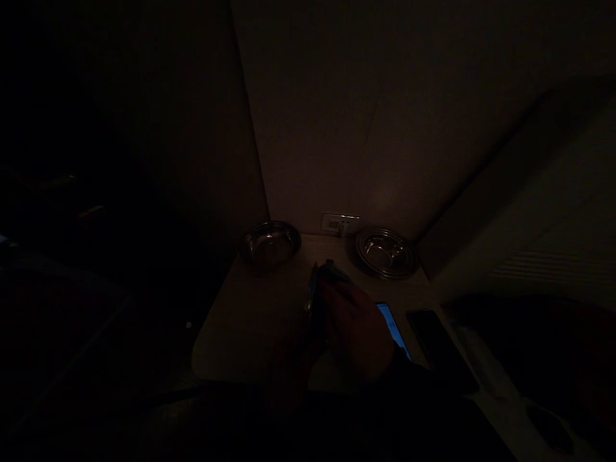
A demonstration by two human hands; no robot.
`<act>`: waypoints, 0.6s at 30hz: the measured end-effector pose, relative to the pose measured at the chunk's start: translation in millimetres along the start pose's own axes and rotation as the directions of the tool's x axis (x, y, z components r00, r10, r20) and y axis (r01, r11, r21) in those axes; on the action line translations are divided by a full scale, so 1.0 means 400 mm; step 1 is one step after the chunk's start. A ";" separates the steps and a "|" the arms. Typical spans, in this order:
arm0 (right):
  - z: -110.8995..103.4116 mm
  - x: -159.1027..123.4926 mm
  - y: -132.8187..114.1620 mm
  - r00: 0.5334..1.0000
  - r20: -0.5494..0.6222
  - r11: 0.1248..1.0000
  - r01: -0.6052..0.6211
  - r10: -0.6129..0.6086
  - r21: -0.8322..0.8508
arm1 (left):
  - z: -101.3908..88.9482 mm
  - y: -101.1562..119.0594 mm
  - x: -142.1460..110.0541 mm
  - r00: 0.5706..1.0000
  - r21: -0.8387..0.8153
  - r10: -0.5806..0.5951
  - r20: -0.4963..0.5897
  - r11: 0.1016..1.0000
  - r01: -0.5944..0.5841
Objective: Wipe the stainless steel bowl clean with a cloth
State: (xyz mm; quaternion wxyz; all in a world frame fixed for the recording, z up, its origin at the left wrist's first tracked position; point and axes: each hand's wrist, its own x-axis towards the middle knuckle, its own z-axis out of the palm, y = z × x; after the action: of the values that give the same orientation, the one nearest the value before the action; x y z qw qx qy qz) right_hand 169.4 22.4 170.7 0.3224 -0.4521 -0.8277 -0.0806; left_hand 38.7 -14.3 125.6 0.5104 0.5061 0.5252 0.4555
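The picture is very dark. My right hand (359,324) is wrapped over a dark object with a faintly glinting left edge (314,292), held above the middle of a small light wooden table (235,321). Too little light falls on the object to tell its kind. Low and to the left of it, my left hand (291,372) shows only as a dim shape close to the object's lower end, its fingers lost in shadow. A phone with a lit blue screen (393,330) lies beside my right wrist, partly covered by it.
A shiny metal bowl (271,244) stands at the table's back left, and a metal dish (386,253) at the back right. Between them, a wall socket (340,222) has a plug in it. A dark flat object like a phone (436,337) lies at the right edge.
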 end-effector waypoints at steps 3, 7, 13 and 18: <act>-0.002 -0.029 -0.028 1.000 -0.004 1.000 0.010 -0.010 -0.013 | -0.004 -0.001 0.002 1.000 0.008 -0.002 -0.022 1.000 0.002; -0.023 -0.064 -0.065 0.999 -0.035 0.999 0.037 -0.038 -0.013 | -0.012 -0.002 0.010 0.999 0.017 -0.006 -0.034 1.000 0.007; -0.014 -0.012 -0.024 0.998 -0.017 0.998 0.059 -0.059 -0.011 | -0.007 -0.004 0.010 1.000 0.016 0.008 -0.018 1.000 -0.008; 0.001 -0.021 -0.048 0.998 -0.032 0.998 0.047 -0.048 -0.046 | -0.010 -0.002 0.013 0.999 0.003 0.026 -0.044 1.000 -0.026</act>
State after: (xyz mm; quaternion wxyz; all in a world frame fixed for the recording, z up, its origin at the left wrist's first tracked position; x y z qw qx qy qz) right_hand 156.9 5.6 168.5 0.3238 -0.4380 -0.8308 -0.1143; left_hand 34.8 -9.0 124.5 0.4924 0.5033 0.5302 0.4723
